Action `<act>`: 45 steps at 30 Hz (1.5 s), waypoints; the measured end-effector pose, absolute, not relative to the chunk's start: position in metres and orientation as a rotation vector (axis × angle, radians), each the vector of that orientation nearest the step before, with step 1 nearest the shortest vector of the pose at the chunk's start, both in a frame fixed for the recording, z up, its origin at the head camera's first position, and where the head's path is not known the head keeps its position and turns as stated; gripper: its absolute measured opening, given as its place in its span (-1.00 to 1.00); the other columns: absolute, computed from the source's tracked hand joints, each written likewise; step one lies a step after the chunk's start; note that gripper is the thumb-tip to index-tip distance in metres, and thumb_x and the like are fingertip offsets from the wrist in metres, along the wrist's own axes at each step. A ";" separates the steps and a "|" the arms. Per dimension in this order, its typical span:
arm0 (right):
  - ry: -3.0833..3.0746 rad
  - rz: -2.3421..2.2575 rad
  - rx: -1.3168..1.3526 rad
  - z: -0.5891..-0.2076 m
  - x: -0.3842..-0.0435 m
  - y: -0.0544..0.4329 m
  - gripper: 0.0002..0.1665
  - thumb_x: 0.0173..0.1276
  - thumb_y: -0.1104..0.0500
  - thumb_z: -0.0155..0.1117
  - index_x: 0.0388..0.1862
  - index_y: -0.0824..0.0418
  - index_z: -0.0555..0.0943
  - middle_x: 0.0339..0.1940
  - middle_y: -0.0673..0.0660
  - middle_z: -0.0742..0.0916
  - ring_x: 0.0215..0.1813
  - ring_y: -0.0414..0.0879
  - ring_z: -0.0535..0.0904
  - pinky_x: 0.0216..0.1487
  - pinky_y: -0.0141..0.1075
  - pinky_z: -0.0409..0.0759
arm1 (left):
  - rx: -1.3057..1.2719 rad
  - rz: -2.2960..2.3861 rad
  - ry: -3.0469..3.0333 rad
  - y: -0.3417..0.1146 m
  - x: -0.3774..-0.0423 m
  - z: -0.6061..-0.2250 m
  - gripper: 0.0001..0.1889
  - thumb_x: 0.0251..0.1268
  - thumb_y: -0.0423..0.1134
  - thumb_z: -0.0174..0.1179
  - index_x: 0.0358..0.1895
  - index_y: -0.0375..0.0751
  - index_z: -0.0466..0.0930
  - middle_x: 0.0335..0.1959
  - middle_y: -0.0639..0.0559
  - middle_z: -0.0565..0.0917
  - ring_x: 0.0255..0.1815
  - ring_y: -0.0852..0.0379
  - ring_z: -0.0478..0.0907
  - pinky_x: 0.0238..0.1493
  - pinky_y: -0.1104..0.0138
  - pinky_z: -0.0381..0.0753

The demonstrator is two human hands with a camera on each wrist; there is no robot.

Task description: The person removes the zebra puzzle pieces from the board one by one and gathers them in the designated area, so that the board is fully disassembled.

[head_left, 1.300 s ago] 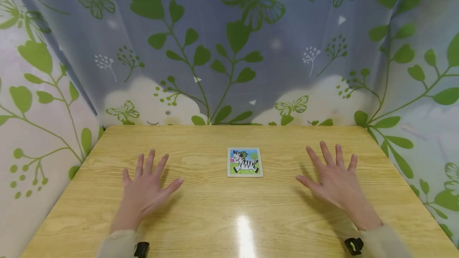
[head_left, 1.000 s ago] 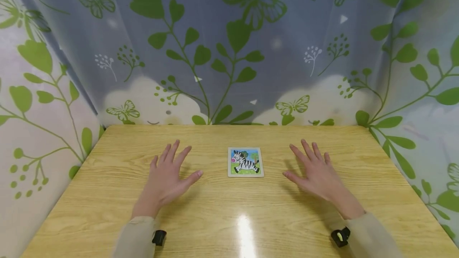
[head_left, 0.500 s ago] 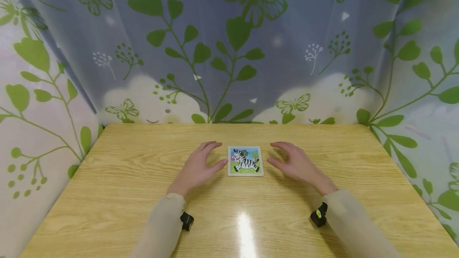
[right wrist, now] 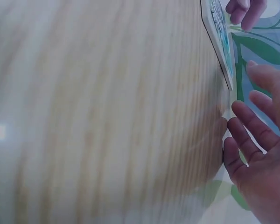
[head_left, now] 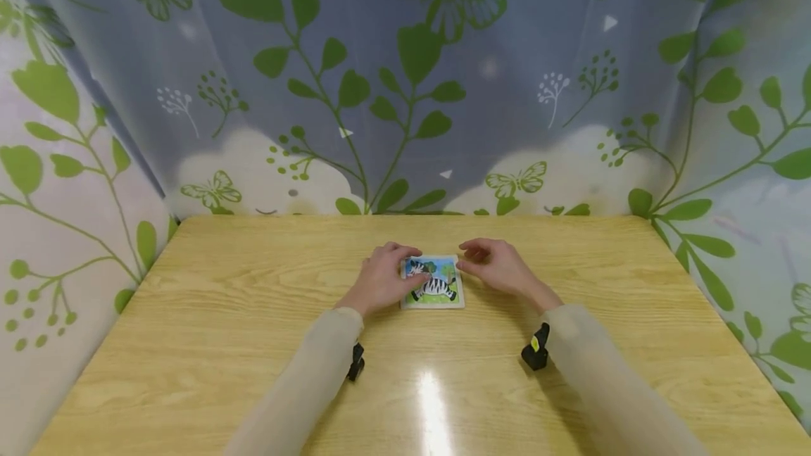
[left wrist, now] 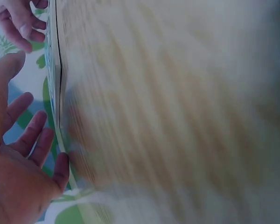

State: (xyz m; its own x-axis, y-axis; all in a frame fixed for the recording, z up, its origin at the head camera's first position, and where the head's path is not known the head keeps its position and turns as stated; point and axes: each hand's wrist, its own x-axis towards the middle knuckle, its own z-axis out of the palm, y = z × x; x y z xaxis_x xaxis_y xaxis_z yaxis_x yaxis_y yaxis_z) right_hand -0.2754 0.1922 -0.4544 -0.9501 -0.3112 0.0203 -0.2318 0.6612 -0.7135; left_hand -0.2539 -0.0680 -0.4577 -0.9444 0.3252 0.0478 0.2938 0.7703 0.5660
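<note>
A square zebra picture puzzle (head_left: 437, 295) with a pale border lies flat on the wooden table. My left hand (head_left: 382, 280) is at its left side, the thumb overlapping the picture and the fingers near the far left corner. At the opposite side, my right hand (head_left: 502, 267) has thumb and fingertips close to the far right corner. The left wrist view shows my left hand (left wrist: 18, 179) with loosely bent, spread fingers beside the puzzle's edge (left wrist: 59, 88). Likewise, the right wrist view has my right hand (right wrist: 266, 163) relaxed near the puzzle (right wrist: 218, 35), nothing between its fingers.
The light wooden table (head_left: 222, 343) reaches back to a blue-grey curtain (head_left: 494, 104) printed with leaves and butterflies. Similar cloth (head_left: 63, 181) hangs along the sides. Black wrist straps (head_left: 536, 349) sit below both sleeves. Glare marks the table's near middle.
Both hands have come inward from far apart to the two sides of the puzzle, their spread fingers drawing closer together. The puzzle stays in place; the head view tilts slightly down.
</note>
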 end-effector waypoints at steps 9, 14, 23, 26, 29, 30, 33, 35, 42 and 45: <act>2.725 -1.113 -0.499 -0.457 -0.284 0.181 -0.52 0.35 0.04 0.46 0.20 0.18 0.67 0.01 0.15 0.75 0.00 -0.02 0.61 0.03 -0.18 0.56 | 0.522 0.745 2.933 -0.066 -0.259 -0.454 -0.38 0.21 0.30 0.35 0.29 0.15 0.60 0.30 -0.06 0.51 0.33 -0.15 0.39 0.30 -0.14 0.31; 2.755 -1.061 -0.496 -0.454 -0.285 0.178 -0.53 0.33 0.01 0.48 0.17 0.14 0.70 -0.02 0.13 0.71 -0.05 -0.03 0.54 -0.01 -0.20 0.49 | 0.530 0.734 2.933 -0.065 -0.260 -0.453 -0.38 0.18 0.30 0.38 0.28 0.17 0.61 0.30 -0.05 0.47 0.31 -0.13 0.36 0.26 -0.11 0.29; 2.753 -1.021 -0.497 -0.453 -0.284 0.180 -0.56 0.32 -0.02 0.48 0.11 0.14 0.73 0.01 0.15 0.69 -0.08 -0.03 0.49 -0.06 -0.21 0.44 | 0.511 0.733 2.912 -0.061 -0.259 -0.453 -0.39 0.19 0.28 0.39 0.28 0.18 0.61 0.33 -0.07 0.44 0.32 -0.14 0.35 0.26 -0.11 0.29; 2.750 -1.025 -0.487 -0.453 -0.283 0.180 -0.57 0.32 0.00 0.48 0.11 0.14 0.74 0.00 0.16 0.68 -0.08 -0.02 0.48 -0.06 -0.21 0.42 | 0.505 0.742 2.909 -0.060 -0.259 -0.453 -0.39 0.19 0.28 0.39 0.28 0.17 0.61 0.32 -0.07 0.44 0.29 -0.13 0.36 0.24 -0.10 0.29; 2.747 -1.028 -0.472 -0.452 -0.283 0.180 -0.56 0.31 0.00 0.49 0.11 0.14 0.73 -0.01 0.16 0.67 -0.08 -0.01 0.46 -0.05 -0.20 0.41 | 0.502 0.734 2.909 -0.059 -0.259 -0.454 -0.39 0.19 0.29 0.38 0.27 0.17 0.60 0.29 -0.06 0.45 0.25 -0.11 0.36 0.20 -0.08 0.31; 2.744 -1.031 -0.467 -0.452 -0.283 0.180 -0.56 0.31 0.00 0.49 0.11 0.14 0.73 -0.01 0.16 0.67 -0.08 0.00 0.46 -0.05 -0.20 0.40 | 0.501 0.727 2.908 -0.059 -0.259 -0.453 -0.39 0.19 0.30 0.38 0.27 0.17 0.60 0.28 -0.06 0.45 0.24 -0.10 0.37 0.20 -0.08 0.32; 2.738 -1.035 -0.457 -0.453 -0.284 0.180 -0.58 0.32 0.00 0.49 0.10 0.14 0.74 0.00 0.16 0.66 -0.08 0.00 0.45 -0.05 -0.20 0.40 | 0.497 0.711 2.900 -0.058 -0.260 -0.452 -0.39 0.20 0.31 0.37 0.27 0.18 0.59 0.27 -0.05 0.45 0.23 -0.09 0.36 0.19 -0.07 0.32; 2.740 -1.033 -0.457 -0.454 -0.285 0.181 -0.59 0.32 0.00 0.48 0.09 0.14 0.74 0.00 0.16 0.66 -0.08 -0.01 0.45 -0.06 -0.20 0.40 | 0.494 0.703 2.892 -0.057 -0.260 -0.451 -0.39 0.20 0.31 0.36 0.28 0.19 0.58 0.26 -0.05 0.44 0.22 -0.09 0.36 0.19 -0.07 0.33; 2.736 -1.042 -0.446 -0.455 -0.285 0.180 -0.62 0.33 0.02 0.47 0.07 0.14 0.74 0.00 0.16 0.65 -0.07 0.00 0.47 -0.02 -0.18 0.42 | 0.483 0.698 2.878 -0.058 -0.260 -0.451 -0.39 0.20 0.32 0.36 0.29 0.20 0.57 0.26 -0.04 0.43 0.23 -0.08 0.35 0.20 -0.07 0.32; 2.735 -1.036 -0.442 -0.455 -0.285 0.180 -0.63 0.34 0.02 0.46 0.06 0.15 0.73 -0.01 0.17 0.65 -0.06 0.01 0.48 -0.01 -0.17 0.43 | 0.479 0.699 2.877 -0.057 -0.260 -0.452 -0.39 0.20 0.31 0.36 0.29 0.20 0.57 0.26 -0.04 0.43 0.22 -0.08 0.35 0.20 -0.07 0.32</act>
